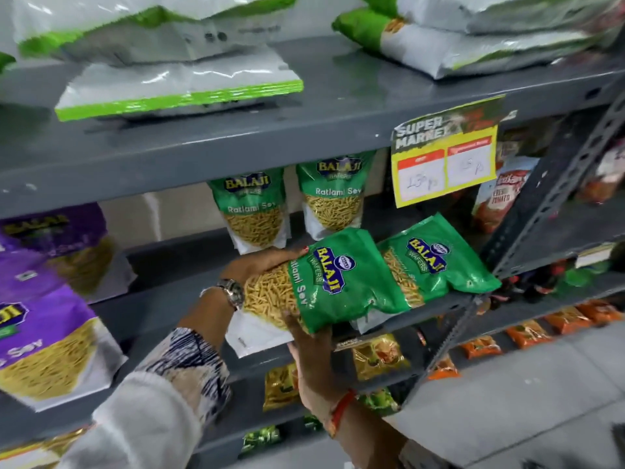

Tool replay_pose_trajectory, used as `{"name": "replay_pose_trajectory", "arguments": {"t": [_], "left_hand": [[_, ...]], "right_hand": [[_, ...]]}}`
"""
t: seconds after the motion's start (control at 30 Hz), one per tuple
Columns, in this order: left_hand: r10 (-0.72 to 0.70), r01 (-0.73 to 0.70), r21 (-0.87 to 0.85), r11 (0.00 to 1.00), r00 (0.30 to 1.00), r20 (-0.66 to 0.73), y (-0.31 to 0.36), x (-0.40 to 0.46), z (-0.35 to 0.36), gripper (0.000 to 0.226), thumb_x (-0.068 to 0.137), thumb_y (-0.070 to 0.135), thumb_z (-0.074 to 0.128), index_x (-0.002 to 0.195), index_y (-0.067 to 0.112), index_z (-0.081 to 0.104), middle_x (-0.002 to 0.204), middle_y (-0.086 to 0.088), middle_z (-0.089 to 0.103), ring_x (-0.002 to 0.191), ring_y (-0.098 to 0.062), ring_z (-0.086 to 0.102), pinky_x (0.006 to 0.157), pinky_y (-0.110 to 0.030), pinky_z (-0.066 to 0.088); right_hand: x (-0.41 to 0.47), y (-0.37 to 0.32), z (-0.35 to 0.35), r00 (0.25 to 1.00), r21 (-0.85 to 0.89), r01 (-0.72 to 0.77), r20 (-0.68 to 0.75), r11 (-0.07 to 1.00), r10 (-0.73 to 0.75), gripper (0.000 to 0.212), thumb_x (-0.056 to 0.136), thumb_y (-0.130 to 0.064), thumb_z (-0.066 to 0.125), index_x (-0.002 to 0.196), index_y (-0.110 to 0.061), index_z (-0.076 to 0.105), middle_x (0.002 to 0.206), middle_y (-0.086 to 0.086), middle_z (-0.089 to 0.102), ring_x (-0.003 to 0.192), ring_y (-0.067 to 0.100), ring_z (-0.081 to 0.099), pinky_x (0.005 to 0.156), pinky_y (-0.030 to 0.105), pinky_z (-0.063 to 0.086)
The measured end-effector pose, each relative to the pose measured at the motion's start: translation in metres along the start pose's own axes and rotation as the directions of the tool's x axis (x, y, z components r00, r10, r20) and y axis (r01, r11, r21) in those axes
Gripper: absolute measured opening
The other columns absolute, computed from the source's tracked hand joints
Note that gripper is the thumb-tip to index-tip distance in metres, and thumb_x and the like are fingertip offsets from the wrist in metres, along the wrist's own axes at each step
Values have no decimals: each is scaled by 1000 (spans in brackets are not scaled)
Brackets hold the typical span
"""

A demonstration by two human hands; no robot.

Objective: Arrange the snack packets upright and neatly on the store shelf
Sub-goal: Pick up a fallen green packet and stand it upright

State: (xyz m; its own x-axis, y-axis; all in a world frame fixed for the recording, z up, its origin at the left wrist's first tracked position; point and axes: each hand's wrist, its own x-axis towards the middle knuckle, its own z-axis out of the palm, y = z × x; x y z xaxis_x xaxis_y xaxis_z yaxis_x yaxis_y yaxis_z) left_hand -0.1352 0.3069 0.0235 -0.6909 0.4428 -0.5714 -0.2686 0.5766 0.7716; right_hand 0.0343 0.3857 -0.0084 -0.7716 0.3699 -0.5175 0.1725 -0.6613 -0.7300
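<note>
Head camera view, looking down and forward at a grey metal store shelf (338, 106). Nearest, a patterned sleeve (189, 363) leads to the left hand (260, 264), which wears a wristwatch (231, 292) and curls over the upper edge of a green Ratlami Sev packet (324, 282). The right hand (311, 353), with a red thread at the wrist, cups the same packet from below, fingers wrapped around its lower edge. Both hands are closed on this packet, which lies tilted on its side at the front of the middle shelf, its label running diagonally; it seems to be gripped top and bottom so that it can be turned to stand upright. Just beside it, to the right and partly behind it, a second green packet (439, 258) lies tilted the same way on the shelf edge, not held. Further back on that shelf, two matching packets (333, 194) stand upright side by side, apparently the row being built. At the left, purple snack packets (50, 319) lean at the front. A yellow price tag (446, 157) hangs from the shelf above, where white and green bags (182, 86) lie flat. Lower shelves hold small orange and yellow packets, too blurred to read.
</note>
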Motion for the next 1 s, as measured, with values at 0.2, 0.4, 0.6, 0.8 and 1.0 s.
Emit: {"name": "replay_pose_trajectory", "arguments": {"t": [0.2, 0.4, 0.6, 0.8, 1.0], "left_hand": [[93, -107, -93, 990, 985, -145, -20, -13, 2, 54, 59, 65, 69, 100, 29, 71, 106, -2, 74, 95, -21, 70, 81, -27, 54], [-55, -60, -461, 886, 971, -233, -68, -54, 16, 51, 58, 51, 72, 95, 16, 70, 100, -10, 75, 86, -22, 72, 77, -32, 54], [38, -139, -663, 736, 986, -165, -80, -126, 59, 49, 70, 49, 61, 105, 15, 65, 101, -6, 75, 92, -21, 71, 79, -34, 55], [290, -391, -492, 778, 918, -271, -68, -196, 94, 59, 55, 22, 84, 108, 13, 58, 100, -6, 75, 93, -24, 71, 76, -33, 58], [407, -571, -495, 655, 818, -406, -68, -226, 111, 65, 55, 17, 81, 114, 9, 54, 99, -5, 75, 93, -24, 71, 73, -32, 57]], "right_hand": [[4, 6, -23, 966, 16, -44, 257, 999, 38, 63, 77, -7, 72, 132, -26, 46, 124, -1, 63, 105, 13, 61, 94, 46, 46], [-6, -9, -41, 963, -136, 24, 271, 990, 14, 49, 84, -27, 67, 129, -17, 51, 125, 9, 64, 110, 26, 63, 97, 51, 49], [-27, -19, -57, 958, -142, 12, 285, 990, 30, 69, 73, -39, 72, 133, -16, 47, 132, 14, 58, 119, 33, 57, 102, 57, 43], [-62, -40, -69, 927, -147, 121, 369, 982, -59, 69, 62, -48, 72, 124, -20, 58, 121, 10, 67, 112, 29, 63, 96, 49, 50], [-94, -64, -71, 830, -93, 328, 504, 940, -240, 58, 68, -45, 73, 119, -19, 64, 121, 6, 69, 117, 23, 62, 102, 44, 45]]}}
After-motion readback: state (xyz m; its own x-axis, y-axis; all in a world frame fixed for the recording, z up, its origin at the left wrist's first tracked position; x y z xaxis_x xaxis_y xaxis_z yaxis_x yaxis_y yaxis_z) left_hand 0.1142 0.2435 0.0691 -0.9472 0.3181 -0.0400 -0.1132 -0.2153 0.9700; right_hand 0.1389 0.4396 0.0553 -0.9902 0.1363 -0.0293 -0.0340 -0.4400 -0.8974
